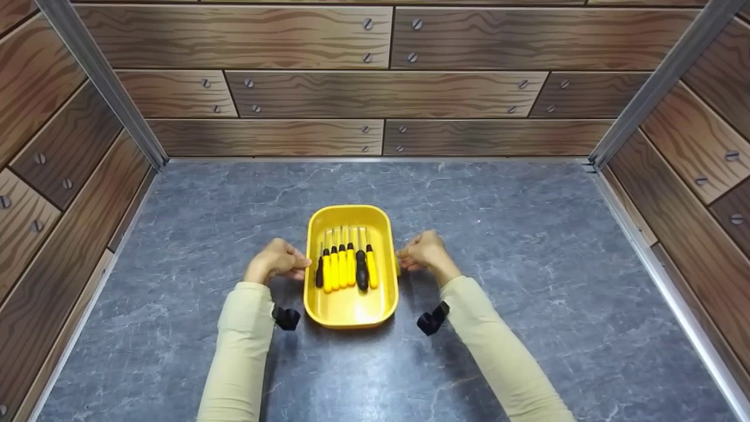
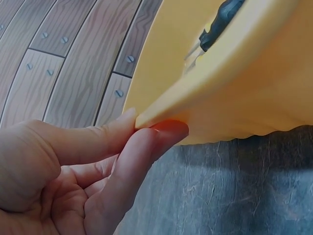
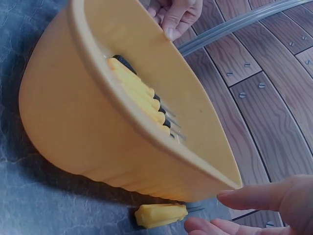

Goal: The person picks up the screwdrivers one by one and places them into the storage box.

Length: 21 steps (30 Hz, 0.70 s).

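A yellow plastic tray [image 1: 351, 310] stands between the two hands. Inside it lies a row of several screwdrivers, most with yellow handles [image 1: 343, 272], plus a thick black one [image 1: 362, 272] and a smaller black one [image 1: 319, 274]. My left hand [image 1: 278, 258] pinches the tray's left rim between thumb and fingers. At the right side, my right hand [image 1: 426, 251] has its thumb by the rim, thumb and fingers apart. Below that rim, outside the tray, a yellow-handled screwdriver [image 3: 159, 215] lies by the right fingertips.
The tray is on a dark grey marbled surface [image 1: 527, 293]. Wood-plank-patterned walls [image 1: 387, 94] enclose it at the back and sides, with metal strips [image 1: 674, 299] along the edges. Black straps [image 1: 432, 319] hang at both wrists.
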Each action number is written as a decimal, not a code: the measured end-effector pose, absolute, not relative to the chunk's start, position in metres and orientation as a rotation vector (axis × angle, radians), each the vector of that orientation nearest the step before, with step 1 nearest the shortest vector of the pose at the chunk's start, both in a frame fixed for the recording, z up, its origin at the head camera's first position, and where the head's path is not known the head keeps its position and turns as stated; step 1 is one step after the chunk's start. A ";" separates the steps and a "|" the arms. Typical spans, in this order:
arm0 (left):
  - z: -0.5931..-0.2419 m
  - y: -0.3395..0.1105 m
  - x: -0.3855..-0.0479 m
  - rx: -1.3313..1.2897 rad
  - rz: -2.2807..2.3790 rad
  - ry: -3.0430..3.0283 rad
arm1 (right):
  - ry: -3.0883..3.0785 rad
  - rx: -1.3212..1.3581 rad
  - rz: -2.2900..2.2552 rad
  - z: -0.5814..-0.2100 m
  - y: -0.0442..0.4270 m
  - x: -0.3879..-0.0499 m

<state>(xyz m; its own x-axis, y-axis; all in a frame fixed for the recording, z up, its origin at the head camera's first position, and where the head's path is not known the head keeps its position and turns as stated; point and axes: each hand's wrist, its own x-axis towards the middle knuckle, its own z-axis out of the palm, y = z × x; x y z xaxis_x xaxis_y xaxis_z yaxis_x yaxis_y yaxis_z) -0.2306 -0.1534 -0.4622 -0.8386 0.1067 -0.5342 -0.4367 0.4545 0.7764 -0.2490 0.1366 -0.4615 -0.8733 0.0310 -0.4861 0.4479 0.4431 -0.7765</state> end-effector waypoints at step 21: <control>-0.463 -0.154 -0.232 -0.274 1.354 2.198 | 2.283 0.441 -1.391 -0.471 0.141 -0.250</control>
<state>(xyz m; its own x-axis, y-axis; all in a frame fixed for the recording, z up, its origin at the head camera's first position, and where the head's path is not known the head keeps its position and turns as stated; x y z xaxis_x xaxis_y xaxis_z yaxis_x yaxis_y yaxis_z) -0.2316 -0.1537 -0.4635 -0.8342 0.1051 -0.5414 -0.4362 0.4750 0.7643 -0.2499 0.1410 -0.4709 -0.8573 0.0468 -0.5127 0.4771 0.4466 -0.7569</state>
